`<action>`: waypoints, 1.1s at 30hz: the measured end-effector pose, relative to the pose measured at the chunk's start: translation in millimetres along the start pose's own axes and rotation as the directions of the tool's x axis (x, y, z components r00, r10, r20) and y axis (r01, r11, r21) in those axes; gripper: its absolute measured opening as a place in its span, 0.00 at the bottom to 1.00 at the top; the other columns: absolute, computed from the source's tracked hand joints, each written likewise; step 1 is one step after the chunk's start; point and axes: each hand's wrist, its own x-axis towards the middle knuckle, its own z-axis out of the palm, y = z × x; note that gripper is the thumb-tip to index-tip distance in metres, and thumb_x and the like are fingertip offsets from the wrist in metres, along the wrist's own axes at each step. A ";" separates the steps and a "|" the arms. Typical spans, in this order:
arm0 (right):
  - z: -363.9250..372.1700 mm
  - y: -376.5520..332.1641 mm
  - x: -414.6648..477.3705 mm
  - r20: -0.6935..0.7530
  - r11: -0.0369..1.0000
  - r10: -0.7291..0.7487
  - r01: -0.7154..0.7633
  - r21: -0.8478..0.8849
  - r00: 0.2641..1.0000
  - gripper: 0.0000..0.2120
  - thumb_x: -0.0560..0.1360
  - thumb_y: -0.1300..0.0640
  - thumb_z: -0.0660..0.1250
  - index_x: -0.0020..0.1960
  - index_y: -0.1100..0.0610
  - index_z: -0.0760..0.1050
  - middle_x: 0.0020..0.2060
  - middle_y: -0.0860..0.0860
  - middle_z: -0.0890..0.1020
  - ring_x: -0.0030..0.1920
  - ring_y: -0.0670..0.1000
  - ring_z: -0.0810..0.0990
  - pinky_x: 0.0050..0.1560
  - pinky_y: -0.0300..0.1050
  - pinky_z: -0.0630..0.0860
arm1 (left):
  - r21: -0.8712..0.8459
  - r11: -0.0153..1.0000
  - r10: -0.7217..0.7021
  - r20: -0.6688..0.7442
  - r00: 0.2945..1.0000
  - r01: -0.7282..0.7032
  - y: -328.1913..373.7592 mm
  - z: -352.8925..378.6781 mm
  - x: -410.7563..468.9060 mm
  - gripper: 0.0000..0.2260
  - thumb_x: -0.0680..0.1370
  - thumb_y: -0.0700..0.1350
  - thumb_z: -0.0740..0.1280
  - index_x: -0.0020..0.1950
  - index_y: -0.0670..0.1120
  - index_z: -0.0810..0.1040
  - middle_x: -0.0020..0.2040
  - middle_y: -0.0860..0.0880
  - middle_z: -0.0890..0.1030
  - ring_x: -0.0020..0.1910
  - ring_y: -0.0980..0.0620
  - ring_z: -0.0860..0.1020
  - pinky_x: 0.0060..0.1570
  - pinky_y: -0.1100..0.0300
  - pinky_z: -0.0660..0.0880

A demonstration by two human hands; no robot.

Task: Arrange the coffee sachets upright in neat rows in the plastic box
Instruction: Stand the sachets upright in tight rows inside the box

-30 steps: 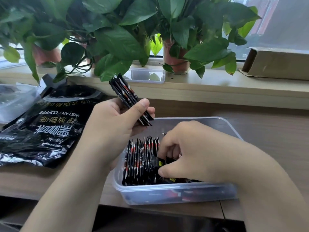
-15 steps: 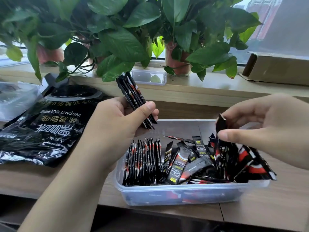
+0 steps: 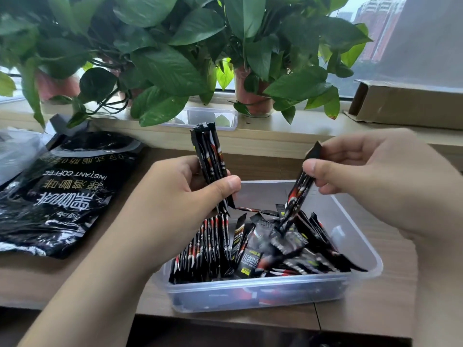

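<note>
Since 0.5 s ago, 1 black-and-red coffee sachet (image 3: 299,194) has been lifted above the clear plastic box (image 3: 360,279) by the pinching right hand (image 3: 370,181). A bundle (image 3: 210,161) is gripped by the left hand (image 3: 180,196); adding the sachet to it is judged next.

- Clear plastic box (image 3: 355,281) on the wooden desk, lid off.
- Row of black-and-red coffee sachets (image 3: 208,246) standing upright at the box's left end.
- Loose sachets (image 3: 295,251) heaped untidily across its middle and right.
- Small bundle of sachets (image 3: 210,156) held upright above the box.
- Single sachet (image 3: 300,191) held tilted, lower end among the heap.
</note>
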 end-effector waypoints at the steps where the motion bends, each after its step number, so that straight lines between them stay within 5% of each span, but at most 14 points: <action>1: -2.1 -0.1 0.8 -0.049 0.999 -0.009 0.011 0.041 0.999 0.05 0.68 0.58 0.78 0.37 0.54 0.83 0.33 0.48 0.87 0.32 0.48 0.86 0.42 0.46 0.85 | -0.002 1.000 0.001 0.003 1.000 -0.001 0.4 -0.6 -0.3 0.14 0.68 0.59 0.73 0.48 0.53 0.83 0.44 0.45 0.88 0.48 0.41 0.86 0.54 0.38 0.81; 5: -9.8 0.2 2.7 -0.187 0.989 -0.048 0.073 0.132 0.981 0.04 0.69 0.59 0.78 0.38 0.53 0.84 0.34 0.47 0.87 0.32 0.47 0.85 0.45 0.48 0.85 | 0.009 1.000 0.012 0.002 1.000 -0.012 1.4 -1.5 -0.7 0.14 0.67 0.60 0.74 0.48 0.54 0.84 0.44 0.47 0.88 0.49 0.42 0.86 0.56 0.38 0.80; 11: 6.9 -6.7 -2.3 0.016 0.975 -0.088 0.082 0.207 0.996 0.02 0.68 0.58 0.77 0.38 0.54 0.85 0.34 0.49 0.87 0.32 0.46 0.85 0.36 0.37 0.81 | 0.046 0.998 0.038 0.027 0.999 -0.039 3.6 -1.0 -2.6 0.10 0.71 0.56 0.76 0.48 0.53 0.84 0.42 0.49 0.88 0.47 0.46 0.86 0.54 0.40 0.80; 14: 27.0 -6.9 -3.0 0.153 0.985 -0.082 0.057 0.162 0.985 0.10 0.64 0.50 0.77 0.42 0.54 0.85 0.37 0.49 0.88 0.36 0.50 0.86 0.44 0.46 0.84 | 0.032 0.998 0.049 0.126 0.991 -0.054 6.4 0.3 -5.0 0.06 0.72 0.51 0.75 0.48 0.53 0.85 0.42 0.55 0.88 0.43 0.58 0.86 0.44 0.58 0.80; 17: 47.3 -7.6 -3.0 0.217 0.967 -0.045 -0.012 0.255 0.975 0.07 0.69 0.53 0.77 0.45 0.54 0.85 0.39 0.50 0.88 0.38 0.49 0.87 0.44 0.46 0.84 | -0.035 0.999 0.044 0.244 0.969 -0.037 10.3 3.3 -7.3 0.06 0.73 0.45 0.73 0.49 0.52 0.85 0.44 0.58 0.88 0.41 0.66 0.83 0.38 0.74 0.74; 20: 59.4 -6.9 -3.6 0.210 0.932 -0.010 -0.067 0.356 0.978 0.05 0.71 0.56 0.75 0.46 0.54 0.85 0.37 0.50 0.88 0.33 0.44 0.84 0.37 0.37 0.80 | -0.056 0.998 0.027 0.213 0.977 -0.016 7.5 3.9 -5.5 0.05 0.75 0.44 0.73 0.49 0.51 0.85 0.43 0.57 0.88 0.40 0.66 0.82 0.37 0.73 0.74; 24: 64.6 -11.2 -6.0 0.217 0.891 0.003 -0.101 0.443 0.976 0.04 0.71 0.58 0.75 0.46 0.54 0.86 0.35 0.49 0.87 0.32 0.43 0.82 0.40 0.39 0.83 | -0.101 0.994 -0.030 0.176 0.984 0.048 6.2 3.0 -4.8 0.04 0.75 0.43 0.73 0.48 0.49 0.85 0.43 0.52 0.88 0.38 0.64 0.81 0.34 0.68 0.76; 33: 62.3 -10.4 -6.2 0.172 0.880 0.058 -0.132 0.456 0.983 0.05 0.70 0.62 0.76 0.45 0.56 0.85 0.41 0.52 0.88 0.42 0.49 0.87 0.43 0.40 0.82 | -0.211 0.971 -0.080 0.146 0.986 0.110 11.6 3.8 -6.7 0.06 0.76 0.40 0.71 0.51 0.47 0.85 0.44 0.50 0.88 0.39 0.61 0.85 0.32 0.69 0.77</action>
